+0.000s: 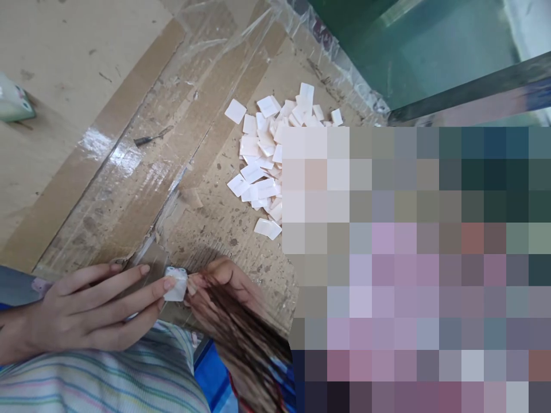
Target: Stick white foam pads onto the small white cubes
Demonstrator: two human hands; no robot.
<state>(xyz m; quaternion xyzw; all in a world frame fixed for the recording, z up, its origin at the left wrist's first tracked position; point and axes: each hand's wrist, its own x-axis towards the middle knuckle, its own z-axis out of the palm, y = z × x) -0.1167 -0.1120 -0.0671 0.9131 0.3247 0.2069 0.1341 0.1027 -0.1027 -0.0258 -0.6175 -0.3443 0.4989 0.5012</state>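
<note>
Between my hands is a small white squarish piece (pixel 175 288) with bluish-green marks along its top edge. My left hand (pixel 105 307) reaches in from the left, its index fingertip pressed on the face of the piece and its thumb mostly hidden below. The other left fingers lie stretched out above. At the right edge of the piece, my right hand (pixel 235 284) has its fingers drawn together, with a pale bit at the fingertips that I cannot make out. Long dark hair (pixel 249 321) hangs across the right hand and hides part of it.
A heap of thin white square pieces (pixel 262 152) lies on the cardboard-covered table (pixel 215 212). A thin dark tool (pixel 144 140) rests on the taped strip. At the left edge is a white and green object (pixel 15 100). A blurred-out area covers the right side.
</note>
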